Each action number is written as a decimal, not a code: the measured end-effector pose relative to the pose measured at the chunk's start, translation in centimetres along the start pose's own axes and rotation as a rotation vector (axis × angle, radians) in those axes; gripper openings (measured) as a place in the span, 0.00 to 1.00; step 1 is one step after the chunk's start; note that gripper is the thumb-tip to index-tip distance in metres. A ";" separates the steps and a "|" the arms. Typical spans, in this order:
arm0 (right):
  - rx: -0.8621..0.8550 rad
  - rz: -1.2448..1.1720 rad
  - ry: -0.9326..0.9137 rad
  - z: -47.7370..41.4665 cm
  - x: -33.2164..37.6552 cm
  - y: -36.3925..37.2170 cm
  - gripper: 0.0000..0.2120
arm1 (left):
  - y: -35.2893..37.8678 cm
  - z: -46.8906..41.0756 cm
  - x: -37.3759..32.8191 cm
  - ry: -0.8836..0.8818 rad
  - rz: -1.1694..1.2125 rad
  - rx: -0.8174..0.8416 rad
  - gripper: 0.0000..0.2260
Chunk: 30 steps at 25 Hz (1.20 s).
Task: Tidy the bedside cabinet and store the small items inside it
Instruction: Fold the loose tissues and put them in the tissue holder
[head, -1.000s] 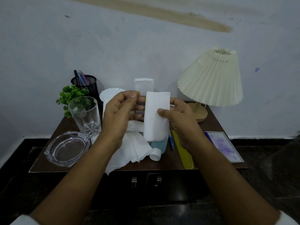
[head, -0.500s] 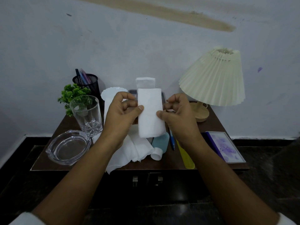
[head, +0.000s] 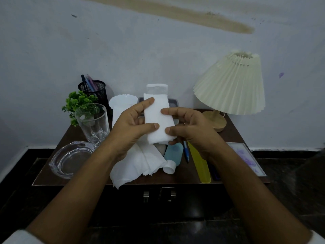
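A folded white tissue (head: 158, 120) is held above the middle of the dark wooden bedside cabinet (head: 186, 176). My left hand (head: 131, 125) pinches its left edge and my right hand (head: 188, 127) pinches its right edge. Beneath the hands lies a loose heap of white tissues (head: 139, 162) that hangs over the front edge. Beside it lie a pale blue tube with a white cap (head: 173, 155), a blue pen (head: 186, 154) and a yellow comb (head: 200, 162). A tissue box (head: 173, 101) with a sheet sticking up (head: 156, 88) stands behind the hands.
On the left stand a drinking glass (head: 93, 122), a glass ashtray (head: 70, 159), a small green plant (head: 77, 103) and a black mesh pen holder (head: 93, 88). A white scalloped plate (head: 121, 103) leans at the back. A pleated lamp (head: 232, 85) and a framed picture (head: 246, 159) occupy the right. Two cabinet door handles (head: 159, 196) sit below.
The tissue in both hands has been folded narrower and shorter, and lowered a little closer to the cabinet top. My fingers now pinch both side edges.
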State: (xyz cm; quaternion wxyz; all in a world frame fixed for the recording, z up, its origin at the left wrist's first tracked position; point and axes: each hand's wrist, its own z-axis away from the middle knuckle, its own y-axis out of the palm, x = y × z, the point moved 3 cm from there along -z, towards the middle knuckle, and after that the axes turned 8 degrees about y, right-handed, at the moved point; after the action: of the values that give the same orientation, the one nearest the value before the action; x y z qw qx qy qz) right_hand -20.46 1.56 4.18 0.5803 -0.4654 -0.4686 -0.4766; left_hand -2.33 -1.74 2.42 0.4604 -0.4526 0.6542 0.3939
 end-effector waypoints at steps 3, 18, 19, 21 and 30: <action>0.064 0.029 0.010 0.2 0.2 -0.3 0.28 | -0.1 0.0 -0.1 -0.011 -0.024 0.001 0.37; -0.296 0.488 -0.249 -0.2 0.0 -0.6 0.15 | -0.7 -0.4 0.9 -0.089 0.142 -0.342 0.08; -0.384 0.537 -0.309 0.0 0.1 -0.3 0.12 | -0.6 -0.4 0.9 -0.072 0.141 -0.356 0.09; -0.340 0.460 -0.313 0.1 0.1 0.9 0.13 | 0.3 -0.1 0.6 -0.062 0.148 -0.317 0.10; -0.198 -0.080 -0.145 -0.1 -0.3 0.5 0.11 | 2.3 0.3 -0.5 0.041 0.043 -0.128 0.17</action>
State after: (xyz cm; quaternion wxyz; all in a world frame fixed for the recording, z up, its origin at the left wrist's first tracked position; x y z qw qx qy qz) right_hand -20.01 1.52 3.87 0.4765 -0.5345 -0.4783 -0.5085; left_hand -4.33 -0.73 3.05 0.4086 -0.4746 0.6466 0.4355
